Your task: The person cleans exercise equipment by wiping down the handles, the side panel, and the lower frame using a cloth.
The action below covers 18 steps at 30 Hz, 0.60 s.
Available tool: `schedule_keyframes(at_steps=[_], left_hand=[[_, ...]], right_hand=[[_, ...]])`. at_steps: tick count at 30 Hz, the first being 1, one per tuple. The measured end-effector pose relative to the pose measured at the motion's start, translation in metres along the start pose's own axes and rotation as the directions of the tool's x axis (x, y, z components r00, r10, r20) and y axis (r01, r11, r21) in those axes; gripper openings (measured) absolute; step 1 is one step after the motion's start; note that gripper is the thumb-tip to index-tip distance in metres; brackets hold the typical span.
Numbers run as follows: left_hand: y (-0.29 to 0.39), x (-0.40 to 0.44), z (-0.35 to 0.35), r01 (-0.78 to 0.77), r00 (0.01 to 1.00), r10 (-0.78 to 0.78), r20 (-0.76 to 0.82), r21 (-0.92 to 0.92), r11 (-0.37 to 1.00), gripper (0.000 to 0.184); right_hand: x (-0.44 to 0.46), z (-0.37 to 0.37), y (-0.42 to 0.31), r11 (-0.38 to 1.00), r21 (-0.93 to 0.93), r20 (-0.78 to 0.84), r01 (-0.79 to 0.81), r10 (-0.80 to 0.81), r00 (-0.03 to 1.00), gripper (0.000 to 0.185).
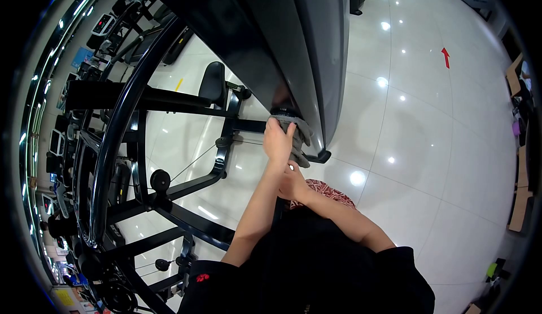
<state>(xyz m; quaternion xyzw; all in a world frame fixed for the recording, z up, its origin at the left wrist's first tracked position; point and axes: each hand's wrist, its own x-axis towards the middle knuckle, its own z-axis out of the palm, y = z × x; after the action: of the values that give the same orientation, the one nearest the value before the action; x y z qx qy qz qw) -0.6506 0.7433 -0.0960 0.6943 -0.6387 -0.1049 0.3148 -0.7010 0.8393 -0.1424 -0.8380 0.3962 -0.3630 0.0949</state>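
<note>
A crumpled grey cloth (299,139) lies against the lower end of a tall dark machine housing (265,43), just below a round black ribbed part (284,112). My left hand (278,140) is closed on the cloth, thumb on its upper side. Close below, my right hand (292,182) is curled with its fingers closed at the cloth's lower end. A small white spot shows at its fingertips; what it grips is hidden.
Left of me stands a black exercise frame (192,184) with a curved tube (116,122), pulleys, cables and a padded seat (212,82). Glossy tiled floor (406,161) spreads to the right, with a red arrow (446,58). Cardboard boxes (520,207) line the right edge.
</note>
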Motion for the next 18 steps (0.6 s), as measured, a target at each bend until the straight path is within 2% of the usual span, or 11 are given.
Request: schedule_keyframes(at_steps=[4, 6, 9, 11, 12, 14, 15, 17, 18], left_hand=[[-0.001, 0.0, 0.0, -0.014, 1.0, 0.013, 0.011, 0.073, 0.997, 0.041], [-0.001, -0.001, -0.001, -0.01, 1.0, 0.008, 0.021, 0.086, 0.996, 0.041], [-0.001, -0.005, 0.002, -0.008, 1.0, 0.009, -0.016, 0.082, 0.997, 0.047], [-0.005, -0.009, 0.006, 0.059, 0.994, -0.04, -0.103, 0.188, 0.98, 0.063], [-0.007, -0.01, 0.01, 0.057, 0.994, -0.038, -0.103, 0.188, 0.981, 0.063], [-0.01, -0.013, 0.018, 0.105, 0.994, -0.097, -0.045, 0.269, 0.957, 0.075], [-0.008, -0.01, 0.014, 0.106, 0.994, -0.097, -0.046, 0.269, 0.957, 0.075], [-0.001, -0.001, 0.008, 0.121, 0.984, -0.142, 0.105, 0.182, 0.976, 0.077], [0.001, 0.002, 0.007, 0.122, 0.984, -0.143, 0.105, 0.182, 0.976, 0.077]], right_hand=[[0.0, 0.003, 0.0, 1.0, -0.005, 0.013, -0.017, 0.017, 1.0, 0.023], [-0.002, 0.003, 0.001, 0.998, -0.054, 0.158, -0.037, 0.045, 0.986, 0.029], [-0.002, 0.003, 0.002, 0.997, -0.067, 0.198, -0.029, 0.042, 0.979, 0.029], [-0.002, 0.007, 0.003, 0.996, -0.083, 0.207, -0.036, 0.052, 0.977, 0.029], [-0.002, 0.008, 0.002, 0.995, -0.095, 0.219, -0.038, 0.058, 0.974, 0.029], [-0.003, 0.01, 0.002, 0.997, -0.07, 0.168, -0.044, 0.055, 0.984, 0.029], [-0.003, 0.01, 0.002, 0.998, -0.048, 0.114, -0.048, 0.053, 0.992, 0.029], [-0.004, 0.009, 0.003, 0.999, -0.02, 0.102, -0.037, 0.039, 0.994, 0.03], [-0.004, 0.009, 0.004, 1.0, 0.007, 0.091, -0.029, 0.028, 0.995, 0.03]])
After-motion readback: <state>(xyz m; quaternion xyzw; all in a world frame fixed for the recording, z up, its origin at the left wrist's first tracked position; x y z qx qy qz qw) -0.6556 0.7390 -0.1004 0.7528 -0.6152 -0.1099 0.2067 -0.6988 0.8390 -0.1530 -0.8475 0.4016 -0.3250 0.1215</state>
